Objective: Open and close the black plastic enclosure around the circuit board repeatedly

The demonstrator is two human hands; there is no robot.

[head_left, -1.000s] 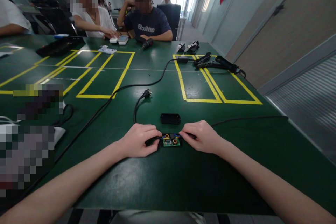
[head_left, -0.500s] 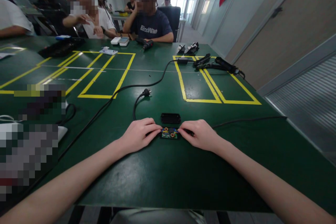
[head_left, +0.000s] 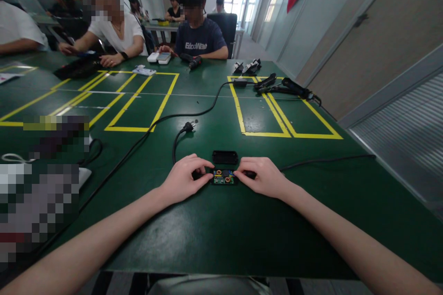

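Note:
A small open black case with a green circuit board (head_left: 223, 177) and two copper-coloured rings lies on the green table. My left hand (head_left: 189, 176) is at its left end, thumb and index finger apart around the case's edge. At the right end, my right hand (head_left: 258, 175) pinches near coloured wires; what its fingertips grip is too small to make out. Just behind the case lies a black cover (head_left: 224, 157). A black cable with a plug (head_left: 188, 126) runs toward my left hand, and another cable (head_left: 328, 159) leaves to the right from my right hand.
Yellow tape rectangles mark the table (head_left: 277, 221). Further back are a black tool (head_left: 294, 87) with a cord, a drill (head_left: 194, 61) and white boxes (head_left: 159, 57). Blurred items stand at the left. People sit across the table.
My left thumb and index finger have spread apart at the case. The plug has shifted slightly left. Across the table, two people have lowered their hands.

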